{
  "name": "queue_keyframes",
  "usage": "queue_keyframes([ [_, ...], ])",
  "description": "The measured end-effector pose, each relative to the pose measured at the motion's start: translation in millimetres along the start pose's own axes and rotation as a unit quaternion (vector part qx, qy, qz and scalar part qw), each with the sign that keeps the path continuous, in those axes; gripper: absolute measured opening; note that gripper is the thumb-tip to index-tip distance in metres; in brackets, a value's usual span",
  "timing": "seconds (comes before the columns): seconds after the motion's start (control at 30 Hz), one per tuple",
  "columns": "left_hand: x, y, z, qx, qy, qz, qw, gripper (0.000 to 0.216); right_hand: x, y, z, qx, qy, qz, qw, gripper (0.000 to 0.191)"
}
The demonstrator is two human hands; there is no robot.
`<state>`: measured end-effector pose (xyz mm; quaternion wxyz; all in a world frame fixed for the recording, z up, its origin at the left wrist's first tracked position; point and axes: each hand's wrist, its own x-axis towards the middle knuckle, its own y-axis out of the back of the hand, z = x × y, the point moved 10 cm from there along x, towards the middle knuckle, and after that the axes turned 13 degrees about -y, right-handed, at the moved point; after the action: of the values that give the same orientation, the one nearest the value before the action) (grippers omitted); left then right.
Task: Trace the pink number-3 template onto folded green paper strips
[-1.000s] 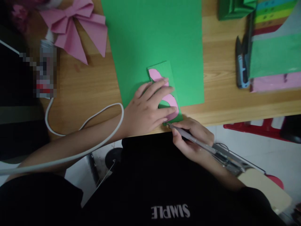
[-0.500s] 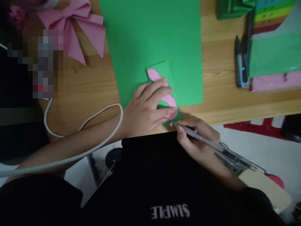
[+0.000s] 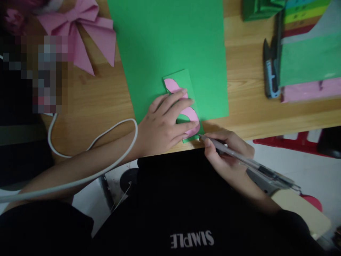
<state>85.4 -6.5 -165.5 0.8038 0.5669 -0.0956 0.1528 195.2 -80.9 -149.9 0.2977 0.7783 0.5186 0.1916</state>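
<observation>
My left hand [image 3: 165, 122] lies flat, fingers spread, pressing a curved pink paper shape [image 3: 190, 114] onto a small green card [image 3: 183, 76]. The card lies on a large green paper sheet [image 3: 170, 46] at the front edge of the wooden table [image 3: 101, 96]. My right hand [image 3: 226, 154] is closed round a grey pen [image 3: 239, 160]. The pen's tip touches the card at the lower right end of the pink shape.
A pink paper bow [image 3: 80, 32] lies at the back left. A white cable [image 3: 87, 147] loops over the table edge across my left forearm. At the right are a blue-handled cutter [image 3: 270, 74], stacked coloured papers [image 3: 309, 60] and a folded green piece [image 3: 261, 9].
My right hand and the pen tip have moved a little to the right along the lower end of the pink shape. My left hand keeps pressing the shape down.
</observation>
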Motion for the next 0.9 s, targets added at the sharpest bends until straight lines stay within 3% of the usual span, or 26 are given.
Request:
queue_keyframes([
  [0.53, 5.5, 0.7, 0.0, 0.012, 0.029, 0.028, 0.999, 0.016, -0.3, -2.1, -0.2, 0.017, -0.006, -0.011, 1.0, 0.006],
  [0.9, 7.7, 5.3, 1.3, 0.027, 0.037, 0.058, 0.997, 0.019, 0.4, -6.9, -6.3, 0.031, 0.03, -0.012, 0.999, 0.01],
])
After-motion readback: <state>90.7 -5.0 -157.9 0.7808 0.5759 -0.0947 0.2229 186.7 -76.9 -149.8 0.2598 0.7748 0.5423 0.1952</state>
